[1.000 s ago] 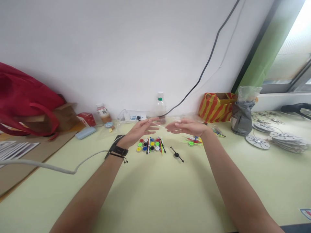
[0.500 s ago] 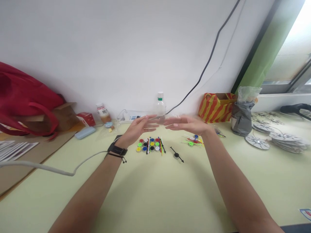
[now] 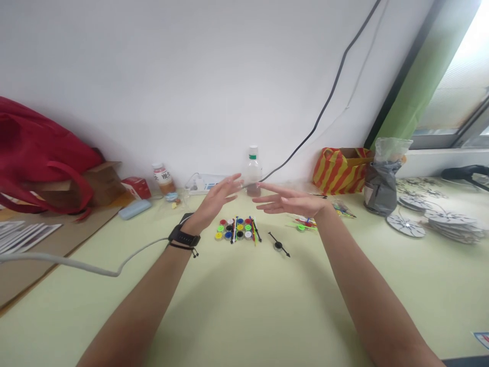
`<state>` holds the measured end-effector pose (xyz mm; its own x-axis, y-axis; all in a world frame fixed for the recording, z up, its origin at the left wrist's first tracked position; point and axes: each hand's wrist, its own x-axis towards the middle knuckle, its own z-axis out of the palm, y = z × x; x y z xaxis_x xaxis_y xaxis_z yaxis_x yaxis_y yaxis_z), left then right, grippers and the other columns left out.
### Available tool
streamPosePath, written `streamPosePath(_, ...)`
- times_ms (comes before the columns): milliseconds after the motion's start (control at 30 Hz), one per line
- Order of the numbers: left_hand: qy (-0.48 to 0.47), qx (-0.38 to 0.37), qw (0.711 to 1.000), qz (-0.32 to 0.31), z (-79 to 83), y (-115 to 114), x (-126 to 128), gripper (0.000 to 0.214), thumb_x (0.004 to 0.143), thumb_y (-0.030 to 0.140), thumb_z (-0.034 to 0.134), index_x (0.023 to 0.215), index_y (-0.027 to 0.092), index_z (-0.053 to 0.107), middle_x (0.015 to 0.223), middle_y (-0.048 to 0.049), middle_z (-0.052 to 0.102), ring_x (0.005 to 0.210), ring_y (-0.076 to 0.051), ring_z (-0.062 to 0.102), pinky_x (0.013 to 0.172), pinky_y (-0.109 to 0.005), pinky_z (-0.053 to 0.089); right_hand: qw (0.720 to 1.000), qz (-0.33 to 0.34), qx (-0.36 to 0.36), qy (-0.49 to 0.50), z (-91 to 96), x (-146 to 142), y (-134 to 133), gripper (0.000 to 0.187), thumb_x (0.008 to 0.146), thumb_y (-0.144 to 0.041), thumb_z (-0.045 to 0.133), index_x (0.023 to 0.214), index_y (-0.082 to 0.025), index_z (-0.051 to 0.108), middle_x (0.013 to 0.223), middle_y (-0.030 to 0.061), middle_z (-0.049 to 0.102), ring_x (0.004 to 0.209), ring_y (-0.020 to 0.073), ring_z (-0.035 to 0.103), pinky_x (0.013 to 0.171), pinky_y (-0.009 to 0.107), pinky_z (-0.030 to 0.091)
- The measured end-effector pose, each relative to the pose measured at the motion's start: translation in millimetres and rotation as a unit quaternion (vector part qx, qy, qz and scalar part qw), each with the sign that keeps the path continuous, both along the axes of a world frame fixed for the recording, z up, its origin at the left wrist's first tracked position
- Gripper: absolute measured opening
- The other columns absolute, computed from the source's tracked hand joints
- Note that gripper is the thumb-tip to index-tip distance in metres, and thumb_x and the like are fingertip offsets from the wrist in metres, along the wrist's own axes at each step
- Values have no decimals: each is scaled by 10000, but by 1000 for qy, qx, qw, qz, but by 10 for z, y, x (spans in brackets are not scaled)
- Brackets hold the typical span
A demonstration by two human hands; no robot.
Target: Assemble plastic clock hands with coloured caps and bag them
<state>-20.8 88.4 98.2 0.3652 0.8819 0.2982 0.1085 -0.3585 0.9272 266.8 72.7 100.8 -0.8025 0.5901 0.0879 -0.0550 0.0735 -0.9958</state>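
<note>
My left hand (image 3: pixel 217 200) is raised above the table with its fingers stretched out and nothing in it. Facing it from the other side, my right hand (image 3: pixel 292 200) is also open and empty, fingers extended. A small gap separates the fingertips. Below them lie several round coloured discs (image 3: pixel 240 227) in rows, with thin coloured arrow-shaped sticks (image 3: pixel 254 232) between and beside them. A black arrow spinner with a round hub (image 3: pixel 278 245) lies apart, nearer me. Partly behind my right wrist is a loose group of coloured pieces (image 3: pixel 301 227).
A clear bottle (image 3: pixel 253 168) stands by the wall behind my hands. At left are a red bag (image 3: pixel 42 153), a blue case (image 3: pixel 135 209) and a labelled drink bottle (image 3: pixel 163 178). A striped bag (image 3: pixel 340 171), a grey plastic bag (image 3: pixel 381 186) and stacked white discs (image 3: pixel 454 224) stand at right.
My fingertips have moved apart, and the left fingers have tilted upward. The pieces on the table lie as before.
</note>
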Motion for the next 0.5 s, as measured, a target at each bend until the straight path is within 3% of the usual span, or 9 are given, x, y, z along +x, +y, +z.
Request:
streamPosePath(67,39,104,991,81,1,-33,24,581,991,611,519,1487,309,535,1559,-86,530,1461,-308,461,1188,-488,375,1000,-13,-14,10,-37,-10,45,815,906,-606,690,1604,-366,346,1589,81,489,1444,304,489,1220,542,328)
streamPosePath(133,101,228,959,133,11,-105,73,645,958,579,597,1521,285,487,1601,-87,471,1502,-319,388,1235,-489,299,999,-27,-31,22,-68,-45,82,776,920,-657,633,1587,-347,388,1579,92,501,1432,312,501,1207,547,350)
streamPosePath(233,218,355,902,109,6,-219,167,860,845,582,736,1573,262,409,1638,-100,402,1546,-379,261,1278,-529,184,997,-40,-57,43,-88,-139,99,740,942,-713,540,1564,-324,436,1565,103,518,1410,319,523,1191,548,374)
streamPosePath(367,317,410,854,46,-134,-242,263,1063,759,589,802,1624,232,298,1661,-138,336,1546,-443,199,1265,-577,166,994,-38,-87,57,-90,-299,70,702,955,-749,456,1502,-314,526,1505,98,580,1336,320,588,1155,544,426)
streamPosePath(500,354,420,832,79,-322,-169,283,1006,800,459,776,1623,168,277,1572,-206,415,1469,-470,316,1224,-611,214,993,-50,-98,35,-116,-423,57,674,944,-758,467,1371,-270,648,1393,111,655,1183,302,683,1089,507,510)
